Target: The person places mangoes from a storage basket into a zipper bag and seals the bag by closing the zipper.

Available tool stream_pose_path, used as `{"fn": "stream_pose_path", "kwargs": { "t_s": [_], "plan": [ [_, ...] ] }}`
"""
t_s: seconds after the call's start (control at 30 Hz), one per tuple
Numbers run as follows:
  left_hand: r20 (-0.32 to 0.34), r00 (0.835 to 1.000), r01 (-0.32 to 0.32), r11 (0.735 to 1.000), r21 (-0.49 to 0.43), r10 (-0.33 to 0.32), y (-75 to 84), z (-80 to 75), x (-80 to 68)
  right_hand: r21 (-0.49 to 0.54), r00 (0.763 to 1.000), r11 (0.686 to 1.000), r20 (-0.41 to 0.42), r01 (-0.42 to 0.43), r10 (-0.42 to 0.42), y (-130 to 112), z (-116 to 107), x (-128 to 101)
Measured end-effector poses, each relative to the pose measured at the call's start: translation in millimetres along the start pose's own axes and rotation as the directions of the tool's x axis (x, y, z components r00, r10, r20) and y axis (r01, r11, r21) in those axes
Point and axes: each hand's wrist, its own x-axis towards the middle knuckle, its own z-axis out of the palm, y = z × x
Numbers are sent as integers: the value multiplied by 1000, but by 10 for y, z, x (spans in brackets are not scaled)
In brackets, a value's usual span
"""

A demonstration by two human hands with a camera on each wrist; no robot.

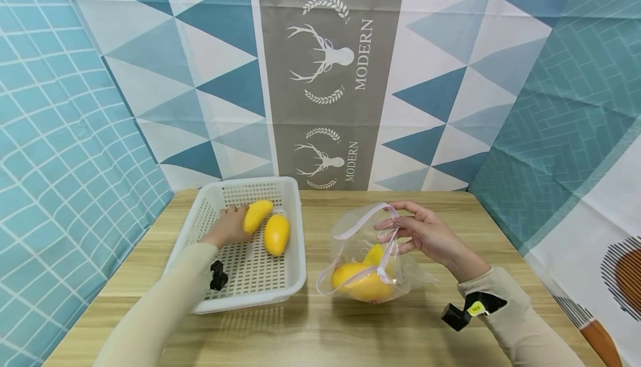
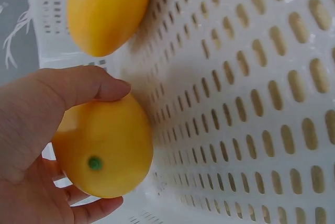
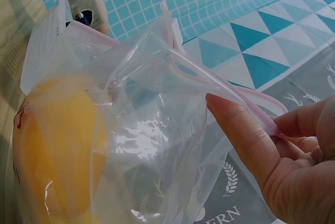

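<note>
Inside the white basket my left hand (image 1: 232,227) grips a yellow mango (image 1: 257,215). In the left wrist view, thumb and fingers curl round that mango (image 2: 112,148), and a green stem spot shows on its end. A second mango (image 1: 277,235) lies beside it in the basket. My right hand (image 1: 425,233) pinches the pink-edged rim of a clear zip bag (image 1: 345,244), whose mouth gapes open. Yellow mangoes (image 1: 363,282) rest in the bag; the plastic partly blurs them. The right wrist view shows thumb and fingers on the bag's pink rim (image 3: 267,122).
The white perforated basket (image 1: 299,267) stands on the left of the wooden table (image 1: 320,333), with the bag to its right. Patterned cloths (image 1: 330,78) hang behind and at both sides. Black devices (image 1: 471,308) are strapped to the wrists.
</note>
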Motion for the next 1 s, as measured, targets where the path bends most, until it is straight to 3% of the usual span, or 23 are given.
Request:
{"fn": "stream_pose_path", "kwargs": {
  "t_s": [0.7, 1.0],
  "plan": [
    [56, 998, 6, 998, -56, -3, -26, -137, -4, 8, 1000, 1000, 15, 10, -10, -12, -15, 2],
    [-20, 1000, -26, 985, -173, 23, -32, -214, 27, -1, 1000, 1000, -3, -8, 8, -4, -19, -1]
  ]
}}
